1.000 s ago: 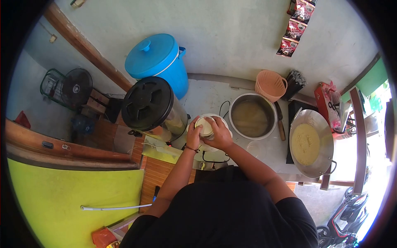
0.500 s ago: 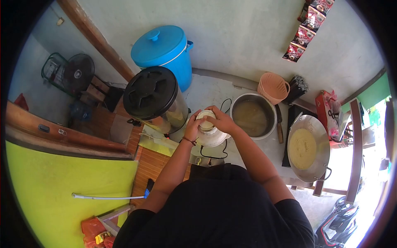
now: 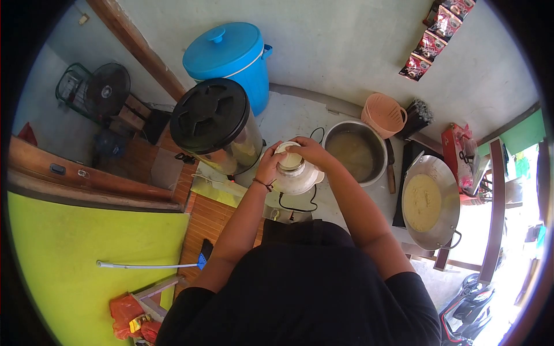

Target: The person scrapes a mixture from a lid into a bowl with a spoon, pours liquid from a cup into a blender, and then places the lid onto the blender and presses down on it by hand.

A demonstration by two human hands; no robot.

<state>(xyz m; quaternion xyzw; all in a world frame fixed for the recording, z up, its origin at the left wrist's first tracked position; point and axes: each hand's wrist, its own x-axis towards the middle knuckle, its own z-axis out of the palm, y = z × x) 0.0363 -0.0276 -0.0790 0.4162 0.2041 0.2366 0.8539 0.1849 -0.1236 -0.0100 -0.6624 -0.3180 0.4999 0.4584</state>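
A white appliance with a dark cord stands on the counter in front of me. On its top is a round whitish lid or cup above a metallic ring. My left hand wraps its fingers round the left side of this lid, and a bracelet is on that wrist. From the right, my right hand grips the lid, its thumb and fingers over the rim. Both hands nearly meet at the far side. What lies inside the lid is too small to tell.
A dark-lidded clear container and blue bucket stand left. Rightward are a metal pot of cloudy liquid, a pink basket, a knife and a wide pan of pale batter on a stove.
The camera view has shifted slightly, so the counter objects sit a little higher in the picture. Both hands remain on the lid, with slightly altered finger positions.
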